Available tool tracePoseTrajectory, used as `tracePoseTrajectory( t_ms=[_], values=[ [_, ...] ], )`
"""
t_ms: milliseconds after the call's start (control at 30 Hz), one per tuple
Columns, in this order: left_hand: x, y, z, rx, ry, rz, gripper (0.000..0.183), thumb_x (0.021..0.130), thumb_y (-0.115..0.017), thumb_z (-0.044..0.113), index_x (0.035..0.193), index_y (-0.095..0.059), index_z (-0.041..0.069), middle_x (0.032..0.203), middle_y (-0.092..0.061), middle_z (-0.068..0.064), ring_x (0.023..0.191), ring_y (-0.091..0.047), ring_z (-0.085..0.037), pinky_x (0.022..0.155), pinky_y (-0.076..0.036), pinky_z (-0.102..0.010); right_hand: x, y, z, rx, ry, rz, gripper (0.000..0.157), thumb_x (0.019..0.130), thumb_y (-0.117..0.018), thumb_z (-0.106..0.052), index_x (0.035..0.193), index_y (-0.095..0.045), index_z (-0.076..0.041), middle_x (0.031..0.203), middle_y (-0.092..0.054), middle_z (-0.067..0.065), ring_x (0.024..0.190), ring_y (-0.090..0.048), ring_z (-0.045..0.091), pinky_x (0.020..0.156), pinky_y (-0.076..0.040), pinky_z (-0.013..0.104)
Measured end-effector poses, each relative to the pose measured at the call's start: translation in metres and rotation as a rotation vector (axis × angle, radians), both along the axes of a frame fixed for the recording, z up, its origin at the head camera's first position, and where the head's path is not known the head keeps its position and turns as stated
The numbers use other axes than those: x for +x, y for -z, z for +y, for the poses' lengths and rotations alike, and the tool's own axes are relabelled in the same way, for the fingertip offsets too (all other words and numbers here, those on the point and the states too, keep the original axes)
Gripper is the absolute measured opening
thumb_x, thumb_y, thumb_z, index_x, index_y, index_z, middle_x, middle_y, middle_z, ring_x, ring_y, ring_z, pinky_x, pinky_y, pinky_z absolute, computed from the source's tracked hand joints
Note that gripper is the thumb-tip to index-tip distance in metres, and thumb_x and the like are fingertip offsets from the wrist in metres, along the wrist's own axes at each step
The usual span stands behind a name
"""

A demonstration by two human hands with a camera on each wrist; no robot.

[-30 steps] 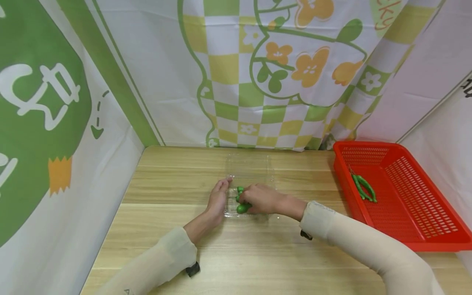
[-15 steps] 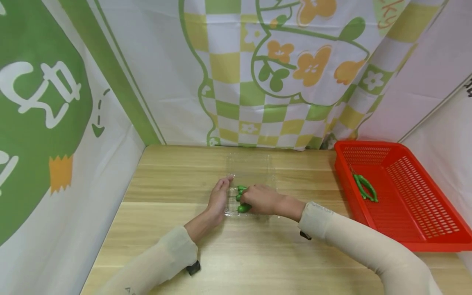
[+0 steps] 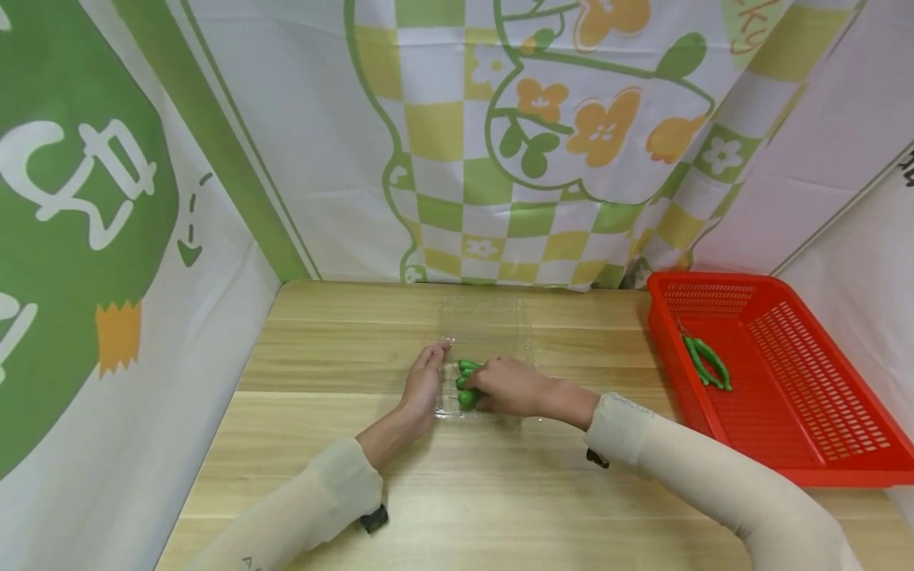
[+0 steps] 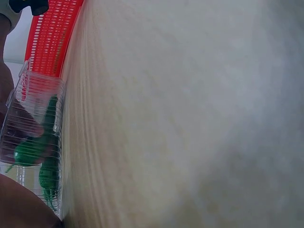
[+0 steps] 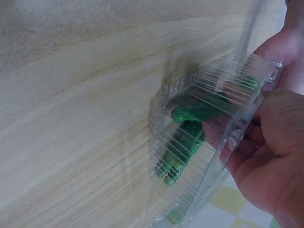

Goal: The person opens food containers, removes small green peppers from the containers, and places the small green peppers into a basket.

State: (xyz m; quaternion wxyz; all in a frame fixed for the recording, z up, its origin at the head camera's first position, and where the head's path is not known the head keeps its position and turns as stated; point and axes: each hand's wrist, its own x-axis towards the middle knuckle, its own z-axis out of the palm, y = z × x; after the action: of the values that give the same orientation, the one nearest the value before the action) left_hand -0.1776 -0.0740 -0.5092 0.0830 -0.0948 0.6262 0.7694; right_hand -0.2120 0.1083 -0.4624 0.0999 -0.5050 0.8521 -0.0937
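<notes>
Person at a wood-grain table (image 3: pixel 314 444), both hands bare, working close together over a clear plastic clamshell box (image 3: pixel 446 406).

Left hand (image 3: pixel 423 388): laid along the box's left wall, a fingertip at the rim near the hinge line. Looks relaxed; the other fingers are mostly hidden, so I cannot tell whether it grips the wall or just rests against it.

Right hand (image 3: pixel 510 387): reaching down inside the box from the right, fingers bent, closed about a green chili pepper (image 3: pixel 467 399) at their tips. That pepper lies between the two hands, its thin stalk pointing toward the left hand.

Other green peppers (image 3: pixel 467 365) sit in the box just ahead of that one, partly covered by the right hand; exact count unclear. The box's lid (image 3: pixel 480 317) stretches open beyond both hands, away from the person.

Well to the right of the right hand: a red plastic basket (image 3: pixel 842 477), slotted walls, with slender green chilies (image 3: pixel 712 361) lying near its side closest to that hand.

Cream sleeves (image 3: pixel 685 444) on both arms, something dark (image 3: pixel 374 519) under each wrist. Ahead of the hands, past the table, hangs a checked, flower-printed cloth (image 3: pixel 493 159).
</notes>
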Motion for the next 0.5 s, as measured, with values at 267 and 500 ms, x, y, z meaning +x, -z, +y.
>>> tracePoseTrajectory(
  t_ms=[267,500],
  values=[
    [-0.0007,0.0025,-0.0003,-0.010,0.010,0.009,0.045,0.117,-0.030,0.025,0.153,-0.045,0.002,0.171,-0.032,-0.017,0.163,-0.012,-0.037,0.133,-0.005,-0.058,-0.0021,-0.0045,0.0055,-0.053,0.056,-0.078,0.012,0.092,-0.083,-0.009,0.102,-0.078,-0.011,0.098,-0.079,0.001,0.088,-0.072,0.014,0.081,-0.063,0.037],
    [0.0003,0.0027,-0.0015,-0.013,0.025,-0.002,0.045,0.117,-0.029,0.026,0.154,-0.044,0.005,0.172,-0.031,-0.015,0.163,-0.010,-0.037,0.132,-0.003,-0.060,-0.0049,-0.0083,0.0077,-0.146,0.071,-0.098,0.010,0.092,-0.083,-0.009,0.099,-0.076,-0.009,0.089,-0.074,-0.003,0.077,-0.065,0.006,0.073,-0.059,0.028]
  ],
)
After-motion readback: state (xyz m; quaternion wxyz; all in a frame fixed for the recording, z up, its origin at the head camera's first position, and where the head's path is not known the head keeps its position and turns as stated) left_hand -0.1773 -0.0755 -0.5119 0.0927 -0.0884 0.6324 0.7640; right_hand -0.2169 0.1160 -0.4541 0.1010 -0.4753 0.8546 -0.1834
